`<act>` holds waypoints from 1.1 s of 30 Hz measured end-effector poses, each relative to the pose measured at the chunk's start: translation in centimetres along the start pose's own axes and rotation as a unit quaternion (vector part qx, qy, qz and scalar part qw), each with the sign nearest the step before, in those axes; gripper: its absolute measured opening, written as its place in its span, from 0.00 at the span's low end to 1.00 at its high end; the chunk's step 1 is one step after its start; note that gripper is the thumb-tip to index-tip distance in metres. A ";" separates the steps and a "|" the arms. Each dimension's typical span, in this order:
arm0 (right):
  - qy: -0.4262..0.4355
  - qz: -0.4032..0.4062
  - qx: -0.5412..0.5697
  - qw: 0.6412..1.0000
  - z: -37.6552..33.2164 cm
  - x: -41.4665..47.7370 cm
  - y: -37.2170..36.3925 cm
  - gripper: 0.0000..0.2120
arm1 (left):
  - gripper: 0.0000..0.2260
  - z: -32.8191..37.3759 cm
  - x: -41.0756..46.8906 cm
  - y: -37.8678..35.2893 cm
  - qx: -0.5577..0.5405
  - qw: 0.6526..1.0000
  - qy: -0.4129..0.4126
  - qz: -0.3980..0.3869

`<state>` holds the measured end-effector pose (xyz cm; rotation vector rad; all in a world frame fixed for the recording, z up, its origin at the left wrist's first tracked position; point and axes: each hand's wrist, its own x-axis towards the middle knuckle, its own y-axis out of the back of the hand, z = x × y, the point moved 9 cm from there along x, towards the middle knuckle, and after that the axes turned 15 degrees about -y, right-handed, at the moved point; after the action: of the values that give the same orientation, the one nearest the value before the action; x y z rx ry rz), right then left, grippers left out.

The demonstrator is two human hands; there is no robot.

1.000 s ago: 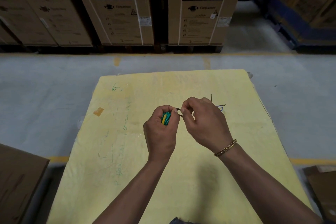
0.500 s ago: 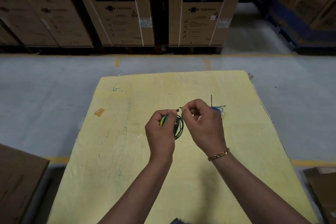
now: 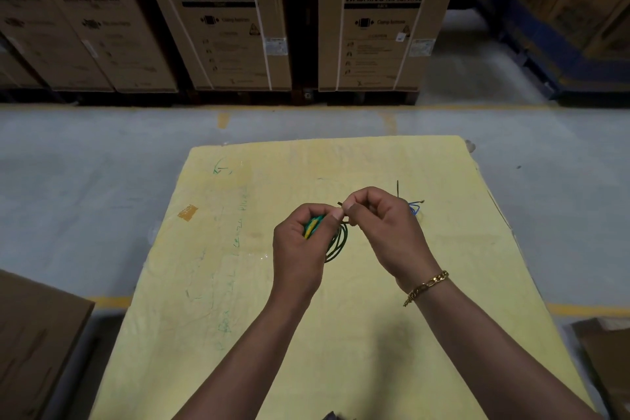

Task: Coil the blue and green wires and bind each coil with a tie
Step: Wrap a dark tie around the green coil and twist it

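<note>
Above the yellow table (image 3: pixel 341 334), the left hand (image 3: pixel 300 249) was curled around the green wire (image 3: pixel 337 242) coil, loops hanging right of its fingers. The right hand (image 3: pixel 385 232) pinched a dark tie (image 3: pixel 342 204). The blue wire (image 3: pixel 413 207) lay just behind it

A pale yellow counter (image 3: pixel 341 334) stands on a grey floor (image 3: pixel 85 181), its top marked with faint green scribbles (image 3: pixel 235 242) and a small brown patch of tape (image 3: pixel 188 212). Near its far right side lies a blue wire (image 3: pixel 413 207), with what may be a thin dark tie (image 3: pixel 398 188) beside it.
</note>
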<state>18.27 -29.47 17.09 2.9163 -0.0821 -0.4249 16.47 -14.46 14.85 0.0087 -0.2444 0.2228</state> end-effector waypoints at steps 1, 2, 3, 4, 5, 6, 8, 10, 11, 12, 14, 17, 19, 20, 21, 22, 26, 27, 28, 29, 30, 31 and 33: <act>0.004 0.001 -0.009 1.000 -0.2 0.0 0.1 0.06 | 0.04 0.0 0.0 0.0 -0.002 1.000 0.001 0.005; 0.011 0.003 -0.021 1.000 -0.3 0.0 0.2 0.07 | 0.04 0.0 0.0 0.0 -0.005 1.000 0.005 0.009; 0.020 0.006 -0.037 0.999 -0.5 0.0 0.2 0.07 | 0.04 -0.1 -0.1 0.1 -0.007 1.000 0.010 0.012; 0.028 0.008 -0.055 0.998 -0.6 0.0 0.3 0.07 | 0.04 -0.2 -0.1 0.0 -0.012 1.000 0.016 0.014; 0.036 0.007 -0.074 0.997 -0.8 0.0 0.3 0.07 | 0.04 -0.3 -0.2 0.0 -0.017 0.999 0.024 0.014; 0.043 0.004 -0.094 0.995 -0.9 0.0 0.3 0.07 | 0.04 -0.4 -0.2 0.0 -0.021 0.999 0.032 0.012; 0.061 -0.002 -0.138 0.989 -1.2 0.1 0.2 0.07 | 0.05 -0.6 -0.3 0.0 -0.025 0.998 0.053 0.007; 0.081 -0.026 -0.178 0.980 -1.4 0.2 -0.1 0.07 | 0.05 -1.1 -0.5 -0.1 -0.046 0.995 0.088 -0.003; 0.089 -0.049 -0.191 0.976 -1.5 0.2 -0.2 0.07 | 0.05 -1.4 -0.6 -0.3 -0.068 0.991 0.111 -0.010; 0.096 -0.075 -0.201 0.972 -1.7 0.2 -0.4 0.06 | 0.05 -1.6 -0.7 -0.5 -0.098 0.986 0.137 -0.019; 0.106 -0.131 -0.213 0.962 -1.9 0.0 -0.7 0.05 | 0.05 -2.0 -1.0 -1.1 -0.156 0.969 0.189 -0.038; 0.084 -0.187 -0.186 0.961 -1.3 0.2 -0.7 0.06 | 0.05 -2.3 -1.6 -1.7 -0.193 0.951 0.233 -0.056; 0.059 -0.193 -0.135 0.970 -0.4 0.8 -0.6 0.06 | 0.04 -2.6 -1.6 -1.8 -0.196 0.951 0.233 -0.048; 0.044 -0.180 -0.101 0.977 0.0 1.1 -0.5 0.06 | 0.03 -2.7 -1.4 -1.7 -0.199 0.952 0.229 -0.036; 0.028 -0.158 -0.066 0.985 0.5 1.4 -0.3 0.05 | 0.03 -2.9 -1.3 -1.7 -0.206 0.952 0.227 -0.019; 0.012 -0.129 -0.035 0.991 0.9 1.5 0.0 0.06 | 0.03 -3.1 -1.3 -1.6 -0.218 0.949 0.228 0.002; -0.029 -0.053 0.030 0.998 2.0 1.3 0.7 0.07 | 0.04 -3.5 -1.0 -1.1 -0.242 0.943 0.222 0.052; -0.028 -0.050 0.029 0.998 2.1 1.2 0.6 0.07 | 0.04 -3.6 -0.9 -1.0 -0.237 0.946 0.215 0.056; -0.019 -0.047 0.023 0.998 2.0 0.9 0.5 0.06 | 0.04 -3.6 -0.8 -0.9 -0.230 0.949 0.207 0.060; 0.000 -0.037 0.008 0.999 1.8 0.7 0.4 0.06 | 0.04 -3.6 -0.8 -0.9 -0.224 0.952 0.200 0.063; 0.025 -0.021 -0.017 0.999 1.5 0.5 0.4 0.05 | 0.04 -3.5 -0.8 -0.9 -0.218 0.954 0.195 0.067; 0.051 0.000 -0.048 0.998 1.2 0.3 0.3 0.04 | 0.03 -3.5 -0.8 -0.9 -0.213 0.955 0.192 0.069; 0.079 0.031 -0.092 0.992 0.7 0.1 0.2 0.04 | 0.03 -3.4 -0.9 -1.3 -0.202 0.958 0.192 0.067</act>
<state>18.14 -29.81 16.40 2.7460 -0.1046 -0.1797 16.72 -15.82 11.33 -0.4548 0.1017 0.3006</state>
